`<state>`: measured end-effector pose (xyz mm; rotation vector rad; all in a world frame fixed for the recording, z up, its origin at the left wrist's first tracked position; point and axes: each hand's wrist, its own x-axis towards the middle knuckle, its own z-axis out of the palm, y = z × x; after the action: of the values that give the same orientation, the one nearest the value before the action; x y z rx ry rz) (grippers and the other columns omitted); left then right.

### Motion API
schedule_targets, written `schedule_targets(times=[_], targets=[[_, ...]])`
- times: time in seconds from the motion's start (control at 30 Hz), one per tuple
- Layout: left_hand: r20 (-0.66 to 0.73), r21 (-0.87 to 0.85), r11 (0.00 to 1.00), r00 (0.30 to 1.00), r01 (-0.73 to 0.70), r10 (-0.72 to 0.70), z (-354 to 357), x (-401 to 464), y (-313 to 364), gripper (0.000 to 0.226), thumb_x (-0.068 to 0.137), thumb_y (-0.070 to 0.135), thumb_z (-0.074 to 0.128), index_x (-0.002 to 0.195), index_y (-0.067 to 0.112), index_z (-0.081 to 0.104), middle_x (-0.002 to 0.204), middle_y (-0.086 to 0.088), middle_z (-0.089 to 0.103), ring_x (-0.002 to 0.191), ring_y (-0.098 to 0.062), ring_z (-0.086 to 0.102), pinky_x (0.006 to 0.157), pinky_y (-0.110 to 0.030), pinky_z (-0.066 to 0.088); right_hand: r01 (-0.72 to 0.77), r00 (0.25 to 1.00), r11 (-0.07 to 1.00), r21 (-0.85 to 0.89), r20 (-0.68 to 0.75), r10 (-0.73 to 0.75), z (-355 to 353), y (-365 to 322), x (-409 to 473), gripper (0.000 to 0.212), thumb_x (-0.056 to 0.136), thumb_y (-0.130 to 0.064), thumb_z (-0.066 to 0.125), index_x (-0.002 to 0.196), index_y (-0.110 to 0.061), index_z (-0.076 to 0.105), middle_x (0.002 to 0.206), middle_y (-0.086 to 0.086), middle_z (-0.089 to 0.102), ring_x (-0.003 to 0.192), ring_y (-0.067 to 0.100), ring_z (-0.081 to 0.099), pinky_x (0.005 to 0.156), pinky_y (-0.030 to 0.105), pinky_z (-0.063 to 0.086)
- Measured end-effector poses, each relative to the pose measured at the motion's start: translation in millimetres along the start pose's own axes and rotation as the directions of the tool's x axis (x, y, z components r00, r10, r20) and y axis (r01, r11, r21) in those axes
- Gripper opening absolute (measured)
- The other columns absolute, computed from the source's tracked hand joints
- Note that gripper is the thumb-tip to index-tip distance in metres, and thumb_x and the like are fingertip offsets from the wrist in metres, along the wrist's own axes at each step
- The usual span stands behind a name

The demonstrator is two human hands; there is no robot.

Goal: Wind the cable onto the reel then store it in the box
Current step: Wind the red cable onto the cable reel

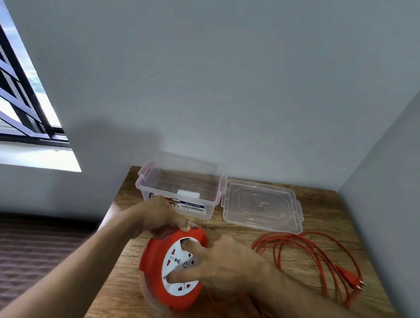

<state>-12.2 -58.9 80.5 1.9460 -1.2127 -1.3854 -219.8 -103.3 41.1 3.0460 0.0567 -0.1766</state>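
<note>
A round red reel [154, 278] with a white socket face stands tilted on edge near the table's front left. My left hand [162, 219] grips its top handle. My right hand [220, 262] is pressed on the white face, fingers spread and hooked into its recesses. The orange cable [305, 253] lies in loose loops on the table to the right, its plug [353, 279] at the far right. A strand runs under my right forearm towards the reel. The clear plastic box [182, 182] stands open at the back, with only a small white piece inside.
The box's clear lid [261, 206] lies flat beside the box on the right. The wooden table [119, 297] sits in a corner, walls behind and to the right. A barred window and patterned floor are to the left.
</note>
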Motion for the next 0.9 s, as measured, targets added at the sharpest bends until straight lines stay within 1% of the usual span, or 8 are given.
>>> schedule_targets(times=[0.13, 0.23, 0.3, 0.47, 0.67, 0.77, 0.83, 0.9], targets=[[-0.042, -0.124, 0.991, 0.998, -0.053, 0.048, 1.8, -8.4, -8.1, 0.027, 0.084, 0.011, 0.078, 0.064, 0.027, 0.084, 0.074, 0.005, 0.083, 0.067, -0.010, 0.079, 0.066, -0.024, 0.060, -0.096, 0.986, 0.995, 0.000, -0.136, 0.095, 11.1, -14.4, -3.4, 0.046, 0.099, -0.032, 0.053, 0.141, -0.042, 0.037, 0.138, 0.022, 0.044, 0.071, 0.039, 0.068, 0.052, 0.047, 0.059], [-0.152, -0.197, 0.975, 0.986, -0.103, 0.074, 3.7, -10.0, -19.3, 0.015, 0.083, 0.016, 0.080, 0.075, 0.026, 0.087, 0.082, 0.002, 0.084, 0.076, -0.013, 0.081, 0.067, -0.024, 0.060, -0.294, 0.931, 0.953, 0.071, -0.207, 0.302, 23.7, -22.6, 0.7, 0.050, 0.093, -0.047, 0.050, 0.141, -0.044, 0.036, 0.118, 0.013, 0.064, 0.060, 0.029, 0.066, 0.040, 0.034, 0.053], [-0.234, -0.256, 0.957, 0.969, -0.138, 0.077, 6.1, -10.4, -30.0, 0.008, 0.083, 0.021, 0.081, 0.089, 0.021, 0.086, 0.089, -0.001, 0.085, 0.086, -0.020, 0.081, 0.070, -0.027, 0.060, -0.477, 0.813, 0.857, 0.195, -0.274, 0.515, 24.2, -23.3, 4.9, 0.057, 0.088, -0.056, 0.048, 0.142, -0.044, 0.034, 0.107, 0.005, 0.071, 0.070, 0.028, 0.070, 0.050, 0.035, 0.053], [-0.360, -0.392, 0.858, 0.914, -0.331, 0.188, 37.9, -15.8, -43.8, 0.019, 0.086, 0.001, 0.074, 0.099, 0.012, 0.082, 0.085, -0.007, 0.083, 0.076, -0.018, 0.080, 0.063, -0.025, 0.062, -0.647, 0.359, 0.274, 0.711, -0.033, 0.933, 11.2, -11.5, 12.7, 0.064, 0.080, -0.056, 0.065, 0.136, -0.036, 0.040, 0.114, 0.000, 0.071, 0.100, 0.025, 0.069, 0.071, 0.028, 0.050], [-0.386, -0.369, 0.865, 0.903, -0.340, 0.190, 60.3, -14.2, -49.9, 0.025, 0.085, -0.001, 0.077, 0.104, 0.015, 0.078, 0.095, -0.009, 0.084, 0.091, -0.026, 0.080, 0.075, -0.032, 0.065, -0.342, 0.191, -0.233, 0.910, 0.310, 0.931, 13.9, -15.5, 24.9, 0.052, 0.086, -0.039, 0.071, 0.129, -0.029, 0.043, 0.114, 0.002, 0.066, 0.061, 0.021, 0.071, 0.038, 0.020, 0.049], [-0.415, -0.184, 0.935, 0.886, -0.303, 0.206, 65.5, -11.9, -45.7, 0.027, 0.076, 0.017, 0.089, 0.095, 0.030, 0.076, 0.088, 0.012, 0.083, 0.083, -0.010, 0.080, 0.072, -0.024, 0.062, -0.384, 0.175, -0.225, 0.895, 0.310, 0.934, 14.9, -17.5, 26.3, 0.050, 0.089, -0.045, 0.066, 0.129, -0.025, 0.044, 0.107, 0.002, 0.071, 0.038, 0.014, 0.065, 0.037, 0.023, 0.049], [-0.468, -0.085, 0.960, 0.861, -0.268, 0.199, 65.1, -9.8, -41.5, 0.021, 0.074, 0.028, 0.090, 0.085, 0.037, 0.075, 0.079, 0.021, 0.081, 0.074, -0.001, 0.078, 0.067, -0.019, 0.059, -0.389, 0.250, -0.200, 0.899, 0.312, 0.917, 8.8, -18.0, 25.3, 0.051, 0.092, -0.051, 0.061, 0.131, -0.024, 0.041, 0.108, 0.001, 0.071, 0.043, 0.015, 0.068, 0.041, 0.023, 0.051], [-0.505, -0.162, 0.952, 0.851, -0.259, 0.145, 57.1, -7.4, -38.8, 0.007, 0.078, 0.030, 0.086, 0.079, 0.029, 0.079, 0.075, 0.012, 0.082, 0.070, -0.007, 0.079, 0.063, -0.024, 0.059, -0.530, 0.337, 0.020, 0.848, 0.189, 0.922, -2.2, -14.3, 16.8, 0.048, 0.096, -0.053, 0.053, 0.135, -0.026, 0.045, 0.118, 0.001, 0.070, 0.063, 0.015, 0.074, 0.051, 0.020, 0.052]])
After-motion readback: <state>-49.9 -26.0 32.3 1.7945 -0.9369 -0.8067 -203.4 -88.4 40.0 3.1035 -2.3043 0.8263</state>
